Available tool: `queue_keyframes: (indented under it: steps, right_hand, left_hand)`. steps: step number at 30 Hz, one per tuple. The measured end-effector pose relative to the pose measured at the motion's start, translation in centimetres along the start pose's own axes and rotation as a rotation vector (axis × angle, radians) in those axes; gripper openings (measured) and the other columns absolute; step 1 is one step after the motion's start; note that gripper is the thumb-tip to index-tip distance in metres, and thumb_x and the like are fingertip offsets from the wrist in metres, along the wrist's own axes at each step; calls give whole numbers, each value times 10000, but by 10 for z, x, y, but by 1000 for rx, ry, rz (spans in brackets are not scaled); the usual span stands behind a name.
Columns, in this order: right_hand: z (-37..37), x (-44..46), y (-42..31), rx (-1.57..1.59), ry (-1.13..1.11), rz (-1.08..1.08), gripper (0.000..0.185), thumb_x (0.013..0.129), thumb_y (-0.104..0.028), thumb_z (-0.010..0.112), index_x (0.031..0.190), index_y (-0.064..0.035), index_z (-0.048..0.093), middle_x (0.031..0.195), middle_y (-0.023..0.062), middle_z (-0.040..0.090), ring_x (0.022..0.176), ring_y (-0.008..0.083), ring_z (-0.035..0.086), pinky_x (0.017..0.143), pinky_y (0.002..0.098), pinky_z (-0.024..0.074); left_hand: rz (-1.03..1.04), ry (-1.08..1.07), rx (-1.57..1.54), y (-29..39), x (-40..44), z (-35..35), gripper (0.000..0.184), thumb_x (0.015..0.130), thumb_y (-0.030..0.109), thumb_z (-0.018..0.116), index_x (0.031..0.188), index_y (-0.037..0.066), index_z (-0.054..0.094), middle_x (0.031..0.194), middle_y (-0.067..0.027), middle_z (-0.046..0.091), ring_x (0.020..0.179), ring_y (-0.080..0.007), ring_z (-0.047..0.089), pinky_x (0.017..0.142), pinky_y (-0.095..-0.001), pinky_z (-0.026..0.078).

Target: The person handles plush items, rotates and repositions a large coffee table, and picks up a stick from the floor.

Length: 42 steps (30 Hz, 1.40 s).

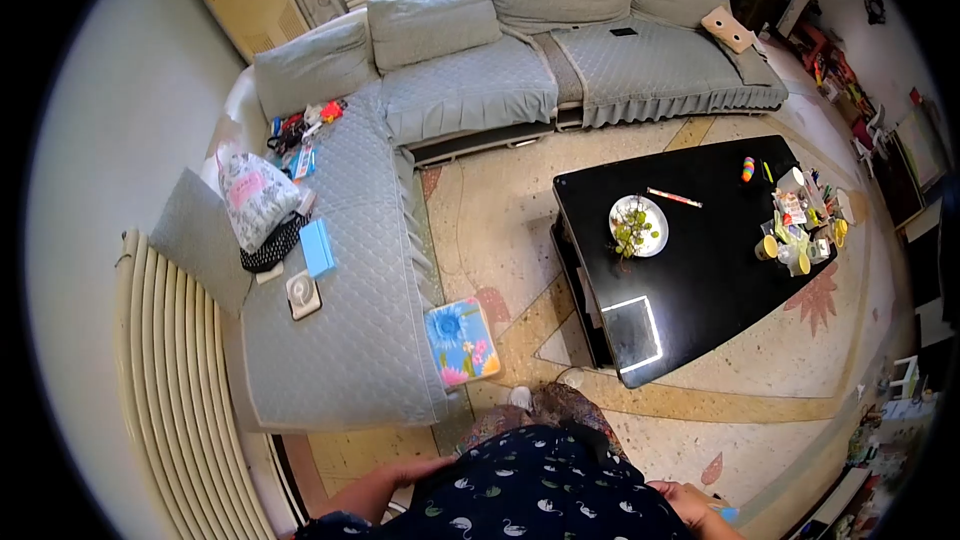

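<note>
My left hand [424, 469] rests against the side of the dark shirt [530, 485] with swan prints, its fingers stretched out and nothing visible in it. On the other side, my right hand [682, 500] is close to the shirt's edge, its fingers partly hidden. Beside it shows a small blue piece [728, 514], and I cannot tell whether the hand touches it. Ahead of my left hand stands a low stool with a flowered blue top [462, 342]. The black coffee table [690, 310] is in front and to the right.
A grey quilted corner sofa [340, 360] holds a floral bag [262, 202], a blue box [318, 248] and a white round device [302, 294]. On the table are a white plate with a plant [650, 225], a colourful stick [674, 198] and clustered cups [800, 262]. A radiator [170, 360] lines the left wall.
</note>
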State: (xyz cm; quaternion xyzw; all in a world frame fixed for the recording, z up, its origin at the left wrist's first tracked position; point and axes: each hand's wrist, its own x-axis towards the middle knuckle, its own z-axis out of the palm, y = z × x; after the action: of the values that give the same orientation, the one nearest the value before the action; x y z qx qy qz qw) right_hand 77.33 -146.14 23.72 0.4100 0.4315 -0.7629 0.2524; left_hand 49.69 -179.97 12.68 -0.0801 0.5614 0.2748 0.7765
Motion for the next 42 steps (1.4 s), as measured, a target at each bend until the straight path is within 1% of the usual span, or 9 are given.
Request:
queue_keyframes:
  steps: [8, 12, 14, 20, 25, 26, 29, 34, 42]
  right_hand:
    - [-22, 21, -46, 192, -258, 307, 355, 712, -163, 541, 1008, 9, 444, 898, 21, 522, 762, 65, 487, 687, 190, 393]
    - [-46, 37, -57, -25, -321, 295, 334, 750, -191, 490, 1015, 9, 448, 917, 6, 513, 792, 56, 465, 728, 187, 366]
    - [-52, 43, -76, -72, -399, 165, 181, 768, -207, 456, 816, -44, 522, 730, -45, 501, 681, 30, 441, 636, 181, 375]
    - [-85, 68, -75, -134, -501, 46, 266, 767, -251, 461, 926, -42, 508, 765, -42, 519, 695, 38, 453, 623, 176, 366]
    - [-111, 97, -92, 28, -38, -91, 270, 771, -310, 431, 889, -82, 516, 764, -5, 543, 695, 57, 489, 605, 202, 372]
    - [-116, 113, -86, 48, -31, -90, 270, 771, -310, 431, 889, -82, 516, 764, -5, 543, 695, 57, 489, 605, 202, 372]
    - [-129, 163, -69, 287, 219, -99, 264, 788, -279, 392, 899, -62, 494, 748, 25, 534, 671, 91, 494, 586, 207, 394]
    - [-144, 256, -25, 870, 556, -37, 246, 807, -247, 328, 874, -48, 456, 730, 87, 529, 631, 151, 512, 554, 258, 435]
    - [-126, 341, -9, 1558, 606, 39, 413, 801, -402, 262, 1064, -89, 317, 959, 150, 449, 859, 272, 459, 753, 431, 356]
  left_hand:
    - [-89, 129, 11, 52, -58, 29, 483, 743, 459, 373, 978, 55, 498, 907, -42, 512, 813, -116, 453, 716, -251, 355]
    - [-163, 136, 3, 78, -53, 26, 468, 745, 444, 382, 974, 53, 501, 895, -43, 516, 800, -120, 459, 705, -251, 360]
    - [-193, 138, 5, 97, -46, 25, 461, 746, 436, 387, 972, 52, 502, 888, -43, 518, 794, -122, 462, 700, -250, 362]
    - [-242, 173, 68, 152, -32, 24, 430, 749, 412, 398, 947, 48, 513, 857, -45, 528, 760, -128, 478, 674, -250, 375]
    - [-256, 178, 234, 163, 16, -39, 365, 758, 375, 393, 776, 48, 555, 718, -47, 557, 629, -129, 520, 580, -241, 413]
    - [-137, 184, 370, 207, 12, -30, 339, 760, 347, 390, 699, 53, 548, 659, -44, 555, 572, -120, 516, 537, -224, 417]
    - [131, 337, 277, 237, 90, -98, 276, 748, 268, 385, 691, 47, 540, 642, -61, 549, 547, -125, 514, 525, -233, 421]
    - [322, 503, 175, 378, 191, -93, 201, 745, 209, 397, 768, 40, 503, 625, -52, 520, 498, -124, 495, 447, -238, 406]
    - [94, 424, 256, 466, 335, -64, 290, 763, 309, 351, 889, 63, 438, 713, -68, 478, 653, -172, 503, 565, -289, 412]
